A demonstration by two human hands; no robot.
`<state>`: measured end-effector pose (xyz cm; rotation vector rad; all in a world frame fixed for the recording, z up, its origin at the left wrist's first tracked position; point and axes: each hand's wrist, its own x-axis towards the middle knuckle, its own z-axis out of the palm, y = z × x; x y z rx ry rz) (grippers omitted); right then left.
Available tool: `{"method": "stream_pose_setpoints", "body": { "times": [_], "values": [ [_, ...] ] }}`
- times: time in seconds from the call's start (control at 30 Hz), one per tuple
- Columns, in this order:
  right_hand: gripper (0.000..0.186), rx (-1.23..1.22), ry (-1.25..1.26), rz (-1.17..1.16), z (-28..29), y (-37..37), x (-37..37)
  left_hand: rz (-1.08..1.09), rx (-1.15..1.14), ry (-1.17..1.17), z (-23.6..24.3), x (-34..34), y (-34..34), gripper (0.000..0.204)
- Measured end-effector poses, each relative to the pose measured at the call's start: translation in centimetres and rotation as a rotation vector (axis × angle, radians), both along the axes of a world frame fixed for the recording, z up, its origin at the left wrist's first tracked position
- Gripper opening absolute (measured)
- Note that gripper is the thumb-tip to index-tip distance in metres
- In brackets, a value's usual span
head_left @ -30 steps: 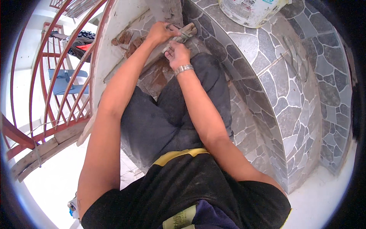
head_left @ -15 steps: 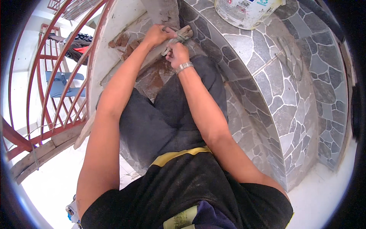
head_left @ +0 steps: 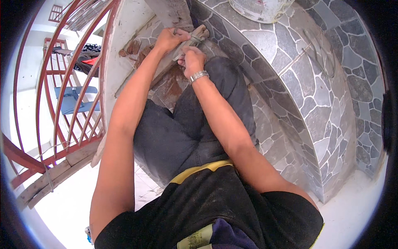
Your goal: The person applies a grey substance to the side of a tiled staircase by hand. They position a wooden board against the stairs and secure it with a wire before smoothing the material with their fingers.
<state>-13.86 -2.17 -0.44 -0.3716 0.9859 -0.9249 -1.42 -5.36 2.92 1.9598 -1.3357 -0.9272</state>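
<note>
At upper centre, little changes: the left hand [head_left: 170, 40] keeps its fingers pinched on the pale bundle [head_left: 200, 32]; the right hand's [head_left: 195, 60] curl close by, their hold unclear, so handling continues.

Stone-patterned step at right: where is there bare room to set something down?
The step shows a long bare stretch below the looped cord, and a smaller one between the bucket and the curved front edge. It is crowded where the left hand and right hand hold the pale tied bundle.
</note>
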Motion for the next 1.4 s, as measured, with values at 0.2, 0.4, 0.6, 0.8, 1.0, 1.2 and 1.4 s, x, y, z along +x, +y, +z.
{"method": "stream_pose_setpoints", "body": {
  "times": [0.2,0.4,0.6,0.8,1.0,1.2,1.4],
  "values": [
    [0.01,0.064,-0.071,-0.022,0.0,0.0,0.4,-0.009,-0.056,0.028,-0.6,0.5,0.0,0.018],
    [0.006,0.176,-0.233,-0.044,-0.9,-0.1,0.5,0.007,-0.048,0.057,0.5,-0.6,-0.1,0.02],
    [0.006,0.24,-0.231,-0.114,-0.1,0.2,1.5,0.039,-0.009,0.048,0.5,-0.1,0.0,0.018],
    [0.006,0.065,-0.007,-0.102,0.0,-0.4,1.1,0.002,-0.025,0.143,0.4,-0.2,0.1,0.022],
    [0.01,0.145,-0.069,-0.056,0.2,-0.1,-0.2,0.02,-0.018,-0.057,0.6,0.1,-0.1,0.02],
    [0.011,0.117,-0.043,-0.066,-0.6,0.4,0.9,-0.014,-0.001,0.049,0.2,0.8,0.0,0.019],
    [0.011,0.048,-0.075,-0.211,-1.4,-0.1,1.4,-0.041,-0.027,-0.028,0.7,0.2,0.1,0.022]
  ]
}}
